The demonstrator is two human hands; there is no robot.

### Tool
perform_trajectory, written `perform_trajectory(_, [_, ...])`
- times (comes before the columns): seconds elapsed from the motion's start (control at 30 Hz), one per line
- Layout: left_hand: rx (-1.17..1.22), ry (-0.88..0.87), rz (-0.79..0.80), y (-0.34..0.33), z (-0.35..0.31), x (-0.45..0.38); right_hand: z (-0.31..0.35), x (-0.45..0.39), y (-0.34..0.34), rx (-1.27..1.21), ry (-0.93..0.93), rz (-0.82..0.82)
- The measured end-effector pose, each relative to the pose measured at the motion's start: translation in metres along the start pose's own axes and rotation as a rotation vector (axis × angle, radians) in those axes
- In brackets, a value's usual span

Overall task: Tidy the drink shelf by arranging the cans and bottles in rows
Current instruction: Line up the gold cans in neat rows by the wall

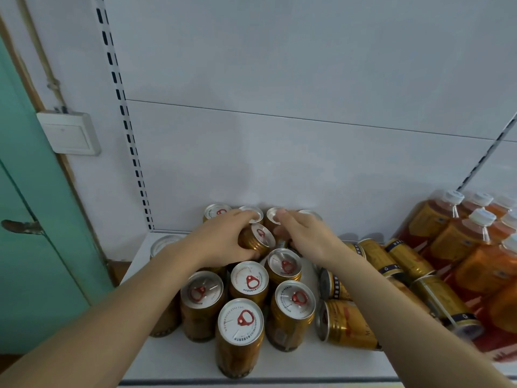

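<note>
Tilted can [256,240] gripped, toppled cans [347,322] beside bottles [458,242]

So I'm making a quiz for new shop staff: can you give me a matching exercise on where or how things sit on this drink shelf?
Things:
1. tilted can
2. orange bottles
3. fallen cans
4. light switch

States:
A. lying on their sides
B. on the wall, far left
C. held in the left hand
D. upright, far right

Pairs: 1-C, 2-D, 3-A, 4-B
</note>
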State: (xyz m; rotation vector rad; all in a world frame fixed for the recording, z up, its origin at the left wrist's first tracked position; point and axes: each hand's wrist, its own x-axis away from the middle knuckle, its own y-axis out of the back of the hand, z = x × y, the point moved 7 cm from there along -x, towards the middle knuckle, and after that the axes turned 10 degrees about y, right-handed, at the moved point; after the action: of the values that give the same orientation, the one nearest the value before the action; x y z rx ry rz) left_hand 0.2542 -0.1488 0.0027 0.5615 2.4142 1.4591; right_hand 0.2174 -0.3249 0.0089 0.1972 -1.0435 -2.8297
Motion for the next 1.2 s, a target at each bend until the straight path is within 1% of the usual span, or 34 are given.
perform_trajectory(0.07, [-0.01, 0.001, 0.041, 0.002, 0.002, -0.001, -0.001, 0.0, -0.006, 0.076, -0.032, 0.027])
perform_trajectory(0.2, [-0.059, 0.053, 0.103, 0.003, 0.018, -0.005, -0.001, 0.001, -0.011, -0.047, -0.043, 0.085])
perform_trajectory(0.3, [-0.056, 0.077, 0.129, -0.001, 0.026, -0.005, 0.0, 0.004, -0.012, -0.041, -0.038, 0.128])
perform_trajectory(0.37, [-0.054, 0.081, 0.136, -0.002, 0.025, -0.006, 0.001, 0.01, -0.007, 0.044, -0.012, 0.124])
perform_trajectory(0.43, [-0.046, 0.086, 0.146, 0.0, 0.021, -0.005, 0.006, 0.019, 0.004, 0.185, 0.043, 0.105])
perform_trajectory(0.5, [-0.065, 0.073, 0.097, 0.007, 0.013, -0.004, 0.009, 0.033, 0.018, 0.308, 0.099, 0.083])
perform_trajectory(0.6, [-0.138, 0.01, -0.039, 0.02, -0.019, 0.0, -0.002, 0.059, 0.041, 0.463, 0.15, 0.02])
perform_trajectory(0.67, [-0.141, -0.06, -0.078, 0.02, -0.048, 0.006, -0.009, 0.078, 0.051, 0.526, 0.187, -0.024])
perform_trajectory(0.73, [-0.131, -0.17, -0.061, 0.011, -0.084, 0.015, -0.018, 0.099, 0.06, 0.548, 0.197, -0.052])
perform_trajectory(0.83, [-0.145, -0.285, 0.036, -0.009, -0.128, 0.031, -0.035, 0.128, 0.071, 0.597, 0.18, -0.037])
perform_trajectory(0.93, [-0.249, -0.349, 0.146, -0.038, -0.153, 0.042, -0.049, 0.151, 0.075, 0.686, 0.186, 0.082])
perform_trajectory(1.03, [-0.44, -0.344, 0.205, -0.061, -0.161, 0.047, -0.056, 0.164, 0.068, 0.769, 0.268, 0.173])
perform_trajectory(1.1, [-0.577, -0.332, 0.214, -0.074, -0.166, 0.049, -0.061, 0.166, 0.064, 0.791, 0.305, 0.178])
perform_trajectory(1.2, [-0.7, -0.3, 0.227, -0.092, -0.172, 0.052, -0.068, 0.164, 0.068, 0.719, 0.335, 0.16])
